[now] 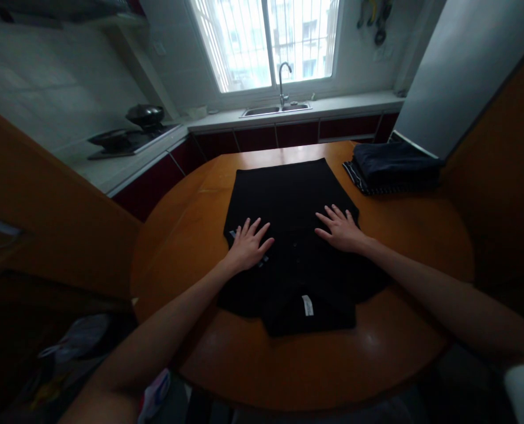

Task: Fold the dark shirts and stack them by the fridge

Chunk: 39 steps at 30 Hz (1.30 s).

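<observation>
A kitchen, 2-basin sink (262,111) with faucet (281,82), barred window (303,41) behind, metal pan (145,114) on stove (152,138), pale counter (354,103)

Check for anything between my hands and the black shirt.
Nothing visible is in the way: the left hand and right hand both rest on the shirt, fingers spread. The folded clothes lie off to the right, beyond the right hand.

The shirt (290,197) lies on the table (182,224) (clothes pile (394,166) right).

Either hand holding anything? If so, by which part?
Nothing appears gripped: the left hand and right hand rest open and spread on the black collared fabric shirt, one toward each side of it.
</observation>
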Motion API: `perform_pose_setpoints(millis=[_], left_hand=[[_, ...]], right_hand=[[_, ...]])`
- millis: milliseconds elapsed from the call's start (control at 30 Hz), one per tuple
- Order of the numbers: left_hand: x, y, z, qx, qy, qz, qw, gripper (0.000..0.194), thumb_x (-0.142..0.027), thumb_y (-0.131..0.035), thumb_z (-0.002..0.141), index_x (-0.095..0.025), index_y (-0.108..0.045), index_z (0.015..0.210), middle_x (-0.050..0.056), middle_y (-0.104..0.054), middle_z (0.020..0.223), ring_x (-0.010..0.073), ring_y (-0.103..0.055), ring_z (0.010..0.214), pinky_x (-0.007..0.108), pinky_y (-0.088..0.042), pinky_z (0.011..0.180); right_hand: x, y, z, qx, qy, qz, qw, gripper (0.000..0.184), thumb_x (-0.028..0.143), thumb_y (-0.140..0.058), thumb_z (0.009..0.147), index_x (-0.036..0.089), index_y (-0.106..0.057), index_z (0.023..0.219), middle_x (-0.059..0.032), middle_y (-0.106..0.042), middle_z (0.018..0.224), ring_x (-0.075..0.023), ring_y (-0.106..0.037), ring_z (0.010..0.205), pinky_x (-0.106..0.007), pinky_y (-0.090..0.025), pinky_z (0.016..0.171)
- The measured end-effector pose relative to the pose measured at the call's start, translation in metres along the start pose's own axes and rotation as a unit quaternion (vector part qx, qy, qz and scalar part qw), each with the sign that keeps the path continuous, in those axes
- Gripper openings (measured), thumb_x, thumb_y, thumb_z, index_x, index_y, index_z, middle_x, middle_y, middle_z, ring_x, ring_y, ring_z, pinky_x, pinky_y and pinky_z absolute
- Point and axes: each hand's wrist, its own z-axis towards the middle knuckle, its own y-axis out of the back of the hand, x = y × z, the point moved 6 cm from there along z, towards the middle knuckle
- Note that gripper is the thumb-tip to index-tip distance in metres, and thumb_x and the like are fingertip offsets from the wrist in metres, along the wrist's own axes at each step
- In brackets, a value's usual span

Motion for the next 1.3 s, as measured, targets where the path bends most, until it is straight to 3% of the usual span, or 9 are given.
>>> perform_pose_setpoints(millis=[233, 367, 533, 667, 933, 1067, 1133, 1200, 1300], left_hand=[[-0.007, 0.005, -0.003, -0.026, -0.027, 0.0, 0.999, 0.061, -0.054, -0.035, 0.103, -0.025, -0.036, 0.157, 0.009, -0.024, 0.167, 0.0341, -0.01, 0.155, 0.06, -0.013, 0.122], [-0.036, 0.017, -0.014, -0.03, -0.16, -0.017, 0.987, 0.058, -0.047, -0.037, 0.105, -0.023, -0.033, 0.158, 0.008, -0.028, 0.166, 0.0256, -0.013, 0.156, 0.052, -0.012, 0.125], [-0.068, 0.021, -0.033, 0.042, -0.283, -0.057, 0.957, 0.063, -0.046, -0.046, 0.103, -0.03, -0.025, 0.16, 0.004, -0.026, 0.167, 0.0226, -0.012, 0.156, 0.049, -0.012, 0.126], [-0.073, 0.017, -0.038, 0.088, -0.3, -0.071, 0.947, 0.065, -0.044, -0.05, 0.102, -0.034, -0.023, 0.16, 0.002, -0.023, 0.167, 0.0241, -0.012, 0.156, 0.051, -0.013, 0.126], [-0.072, 0.019, -0.037, 0.074, -0.313, -0.092, 0.942, 0.061, -0.042, -0.047, 0.104, -0.032, -0.026, 0.16, 0.002, -0.024, 0.167, 0.0225, -0.015, 0.155, 0.048, -0.015, 0.127], [-0.078, 0.03, -0.054, 0.108, -0.318, -0.126, 0.933, 0.062, -0.03, -0.042, 0.105, -0.03, -0.019, 0.162, 0.001, -0.023, 0.167, 0.0196, -0.015, 0.155, 0.046, -0.014, 0.128], [-0.082, 0.037, -0.07, 0.123, -0.322, -0.145, 0.928, 0.065, -0.019, -0.035, 0.103, -0.031, -0.012, 0.163, -0.001, -0.019, 0.168, 0.018, -0.014, 0.155, 0.045, -0.013, 0.128], [-0.085, 0.041, -0.088, 0.131, -0.32, -0.153, 0.926, 0.067, -0.016, -0.031, 0.103, -0.032, -0.007, 0.163, -0.002, -0.017, 0.168, 0.0181, -0.014, 0.155, 0.046, -0.014, 0.128], [-0.087, 0.035, -0.118, 0.146, -0.321, -0.14, 0.925, 0.071, -0.035, -0.042, 0.105, -0.031, -0.003, 0.163, 0.001, -0.013, 0.169, 0.0226, -0.013, 0.156, 0.047, -0.015, 0.128]], right_hand=[[-0.002, -0.003, 0.002, 0.0, -0.001, 0.003, 1.0, 0.073, 0.065, -0.032, 0.097, 0.023, -0.036, 0.157, -0.0137, -0.02, 0.168, -0.0347, -0.007, 0.155, -0.065, -0.008, 0.12], [0.002, 0.004, -0.001, -0.024, 0.007, 0.004, 1.0, 0.071, 0.062, -0.035, 0.098, 0.023, -0.038, 0.157, -0.0134, -0.018, 0.168, -0.0337, -0.005, 0.156, -0.065, -0.007, 0.12], [0.01, 0.014, -0.005, -0.05, 0.043, 0.015, 0.998, 0.066, 0.059, -0.034, 0.1, 0.022, -0.041, 0.155, -0.014, -0.02, 0.168, -0.0315, -0.007, 0.156, -0.062, -0.009, 0.121], [0.008, 0.012, -0.004, -0.046, 0.05, 0.024, 0.997, 0.065, 0.058, -0.035, 0.1, 0.022, -0.043, 0.154, -0.0139, -0.023, 0.167, -0.0319, -0.01, 0.156, -0.063, -0.012, 0.12], [0.01, 0.032, -0.006, -0.073, 0.102, 0.103, 0.987, 0.062, 0.052, -0.033, 0.103, 0.017, -0.048, 0.151, -0.0134, -0.031, 0.164, -0.0276, -0.017, 0.155, -0.053, -0.018, 0.124], [0.031, 0.064, -0.033, -0.073, 0.161, 0.185, 0.967, 0.057, 0.048, -0.036, 0.103, 0.019, -0.049, 0.15, -0.0094, -0.044, 0.157, -0.0256, -0.032, 0.15, -0.049, -0.026, 0.123], [0.048, 0.073, -0.059, -0.036, 0.201, 0.213, 0.955, 0.054, 0.047, -0.037, 0.103, 0.024, -0.047, 0.151, -0.0051, -0.046, 0.156, -0.025, -0.037, 0.147, -0.048, -0.028, 0.123], [0.066, 0.071, -0.091, 0.034, 0.252, 0.223, 0.941, 0.056, 0.049, -0.041, 0.103, 0.027, -0.042, 0.154, -0.0024, -0.041, 0.159, -0.0243, -0.034, 0.149, -0.047, -0.026, 0.124], [0.082, 0.054, -0.137, 0.122, 0.31, 0.22, 0.917, 0.071, 0.053, -0.053, 0.098, 0.026, -0.029, 0.159, -0.003, -0.027, 0.165, -0.0244, -0.024, 0.153, -0.046, -0.022, 0.126]])
